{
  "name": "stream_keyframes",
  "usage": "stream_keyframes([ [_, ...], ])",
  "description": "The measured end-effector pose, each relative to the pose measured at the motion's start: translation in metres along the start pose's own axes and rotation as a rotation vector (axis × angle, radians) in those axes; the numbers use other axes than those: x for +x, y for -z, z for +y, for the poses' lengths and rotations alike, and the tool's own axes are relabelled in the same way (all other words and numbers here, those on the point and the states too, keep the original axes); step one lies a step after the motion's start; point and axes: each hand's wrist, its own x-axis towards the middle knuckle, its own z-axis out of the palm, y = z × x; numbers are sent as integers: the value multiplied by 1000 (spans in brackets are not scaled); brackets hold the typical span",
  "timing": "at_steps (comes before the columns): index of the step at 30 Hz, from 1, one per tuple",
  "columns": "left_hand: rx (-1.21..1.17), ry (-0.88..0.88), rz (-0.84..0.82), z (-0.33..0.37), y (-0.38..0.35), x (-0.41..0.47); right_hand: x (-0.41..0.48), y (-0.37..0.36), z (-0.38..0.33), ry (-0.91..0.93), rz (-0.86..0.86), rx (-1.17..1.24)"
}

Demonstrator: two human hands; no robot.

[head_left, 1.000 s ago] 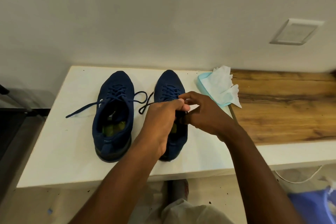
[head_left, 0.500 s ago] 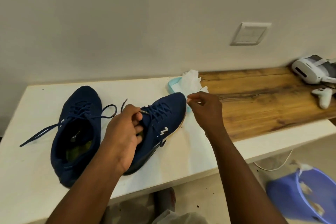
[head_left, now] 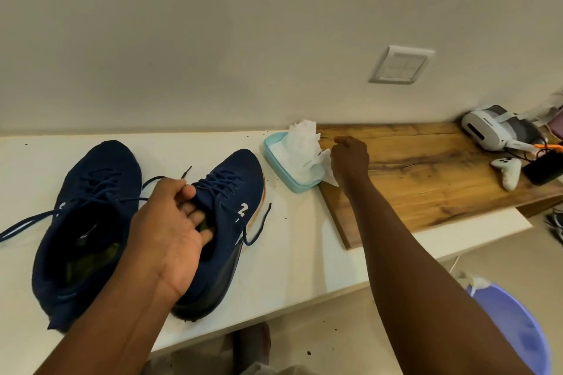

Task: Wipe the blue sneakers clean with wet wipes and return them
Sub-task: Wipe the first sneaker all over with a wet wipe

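Two blue sneakers stand side by side on the white table, laces loose. The left sneaker lies untouched. My left hand grips the right sneaker by its tongue, fingers tucked inside the opening. A teal wet-wipe pack sits at the table's back, with white wipes sticking up out of it. My right hand is at the pack's right side and pinches a wipe's edge with curled fingers.
A wooden board covers the table's right part. On its far right lie a white headset, a white controller and a black device. A purple basin stands on the floor at the lower right. The wall is close behind.
My right hand left the right sneaker and moved right to the wipe pack. My left hand stayed on that sneaker, which turned slightly. The view swung right.
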Motion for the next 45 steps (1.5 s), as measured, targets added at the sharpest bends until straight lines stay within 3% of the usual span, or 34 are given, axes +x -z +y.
stream_keyframes([
  [6, -5, 39, -6, 0, -1, -2, 16, 5, 17, -21, -281, -97],
  [10, 14, 42, -13, -1, -2, -3, 12, 13, 22, 1, -257, -118],
  [15, 14, 60, -14, 0, -2, -3, -14, 29, 8, 6, -85, 102],
  [18, 13, 63, -13, 1, -1, -2, -38, 39, -14, -71, -38, 393],
  [23, 18, 86, -30, 7, 3, 1, -69, 46, -32, -323, -198, 885],
  [30, 66, 128, -46, 25, 12, 1, -127, 29, -50, -263, -428, 976],
  [32, 71, 134, -28, 27, 14, 1, -143, 22, -59, -172, -313, 881],
  [35, 93, 122, -17, 28, 12, 4, -173, 10, -70, 118, -54, 529],
  [41, 388, -65, -37, 28, 19, 3, -234, -40, -41, 350, -487, 47],
  [45, 721, -279, -38, 18, 23, 1, -247, -55, -27, 422, -481, -34],
])
